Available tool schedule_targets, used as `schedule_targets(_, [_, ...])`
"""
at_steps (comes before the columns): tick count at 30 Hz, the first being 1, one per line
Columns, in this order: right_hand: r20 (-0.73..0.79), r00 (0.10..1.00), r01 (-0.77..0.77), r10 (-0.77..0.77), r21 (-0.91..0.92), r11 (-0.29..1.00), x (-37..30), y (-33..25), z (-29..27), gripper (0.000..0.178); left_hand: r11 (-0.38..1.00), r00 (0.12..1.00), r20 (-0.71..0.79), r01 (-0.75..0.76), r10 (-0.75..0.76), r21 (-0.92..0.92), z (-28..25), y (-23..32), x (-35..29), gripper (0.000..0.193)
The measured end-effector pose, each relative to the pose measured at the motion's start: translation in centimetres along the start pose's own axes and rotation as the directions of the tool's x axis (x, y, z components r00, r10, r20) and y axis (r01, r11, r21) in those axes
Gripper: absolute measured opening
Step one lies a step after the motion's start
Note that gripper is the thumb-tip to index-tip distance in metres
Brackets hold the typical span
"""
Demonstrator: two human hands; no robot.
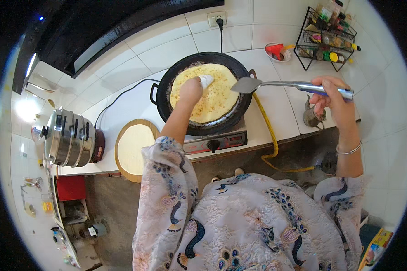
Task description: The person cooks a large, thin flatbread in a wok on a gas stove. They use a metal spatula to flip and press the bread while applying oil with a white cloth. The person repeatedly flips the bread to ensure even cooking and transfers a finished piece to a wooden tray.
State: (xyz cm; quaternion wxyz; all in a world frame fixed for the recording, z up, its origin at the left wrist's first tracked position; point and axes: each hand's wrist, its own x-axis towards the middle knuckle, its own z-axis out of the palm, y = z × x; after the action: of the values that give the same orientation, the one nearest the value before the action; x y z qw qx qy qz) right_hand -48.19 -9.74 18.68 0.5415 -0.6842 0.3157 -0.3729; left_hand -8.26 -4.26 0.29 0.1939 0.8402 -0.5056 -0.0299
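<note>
A round, pale yellow flatbread with browned specks (217,97) lies in a black two-handled pan (167,81) on a gas stove (233,137). My left hand (191,91) is closed on a folded white cloth or paper (206,81) and presses it to the flatbread's upper surface. What the hidden fingertips do beneath it I cannot see. My right hand (332,97) grips the metal handle of a spatula (285,84). Its flat blade points left, over the pan's right rim, apart from the bread. A bracelet circles my right wrist.
At left, a round wooden board (156,131) carries a rolled-out dough sheet (134,147), beside a tiered steamer (70,137). To the right stand a small bowl (276,53), a spice rack (325,43) and a metal pot (313,115). A yellow hose (267,124) runs down from the counter.
</note>
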Motion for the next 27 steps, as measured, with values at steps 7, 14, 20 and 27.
schedule_targets(7, [-0.138, 0.986, 0.118, -0.093, 0.181, 0.976, -0.9, 3.4, -0.4, 0.029, 0.999, 0.985, 0.173, -0.031, 0.027, 0.017, 2.9, 0.7, -0.9, 0.031])
schedule_targets(14, [-0.152, 0.982, 0.156, -0.112, 0.313, 0.937, -1.2, 5.2, -0.3, 0.031, 0.965, 0.957, 0.236, -0.21, 0.169, 0.159, 2.7, 0.5, -2.4, 0.03])
schedule_targets(20, [-0.152, 0.983, 0.139, -0.099, 0.283, 0.949, -1.2, 7.3, 1.2, 0.03, 0.983, 0.975, 0.171, -0.16, 0.144, 0.087, 3.0, 0.8, -2.1, 0.028])
schedule_targets(27, [-0.078, 0.995, 0.084, -0.067, 0.235, 0.968, -1.5, 9.8, 3.3, 0.026, 0.993, 0.993, 0.116, -0.014, 0.0, 0.117, 0.2, 1.0, -2.0, 0.025])
